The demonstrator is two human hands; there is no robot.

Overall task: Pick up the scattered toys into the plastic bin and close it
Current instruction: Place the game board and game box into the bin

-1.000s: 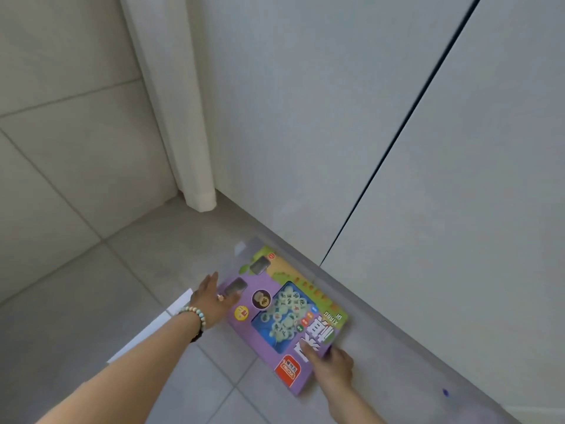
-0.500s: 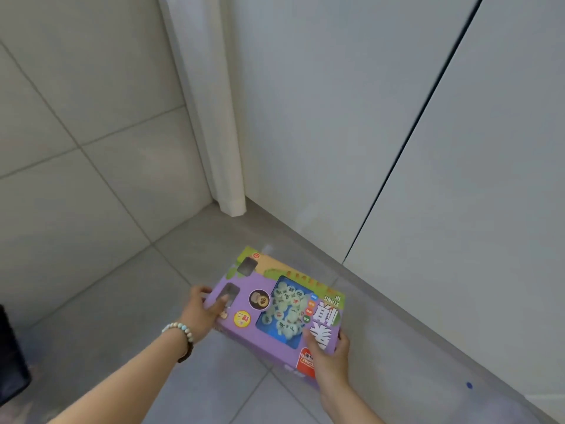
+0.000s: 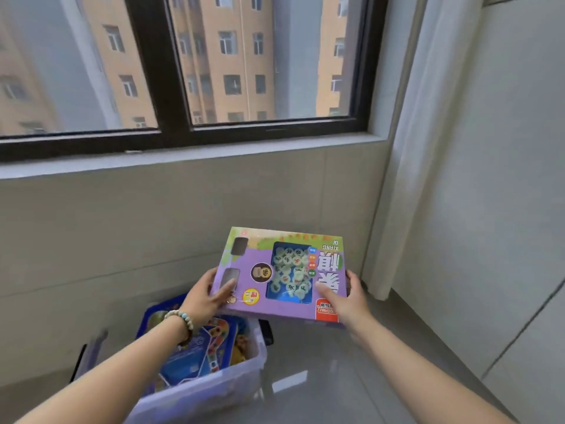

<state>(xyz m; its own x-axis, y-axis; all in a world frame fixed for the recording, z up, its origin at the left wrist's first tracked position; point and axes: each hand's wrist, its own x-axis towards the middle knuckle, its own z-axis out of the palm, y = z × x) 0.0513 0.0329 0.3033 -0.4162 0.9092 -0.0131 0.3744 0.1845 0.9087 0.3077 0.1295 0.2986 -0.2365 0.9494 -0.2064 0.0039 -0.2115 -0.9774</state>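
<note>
- At box sides: left hand (image 3: 203, 296) fingers (image 3: 224, 290) hold the box (image 3: 284, 270) by its left edge, thumb flat on top beside the lower cut-out, other fingers underneath, hidden.
- Right hand (image 3: 348, 296) grips the near right corner, thumb on top next to the red label, remaining fingers wrapped round the right edge.
- Box is held up off the floor (image 3: 336, 377) between both hands, roughly level, print upside down to the camera.
- Box is purple with a green strip along the far edge, and a clear panel mid-face shows pale round pieces.
- Bracelet (image 3: 180, 318) of beads on left wrist.
- Bin (image 3: 214, 390) stands on the floor below-left of the box. It is clear plastic with an open top. The box's near left corner sits above the bin's far right corner, not touching.
- Inside the bin: a flat blue board (image 3: 189, 356) with a coloured track and something yellow at the right side, can't tell what.
- Floor is glossy grey tile.
- Behind: a tiled wall (image 3: 122, 224), a sill (image 3: 183, 160), and a dark-framed window (image 3: 171, 71) with orange buildings outside.
- Curtain (image 3: 406, 179), white, hangs in the right corner.
</note>
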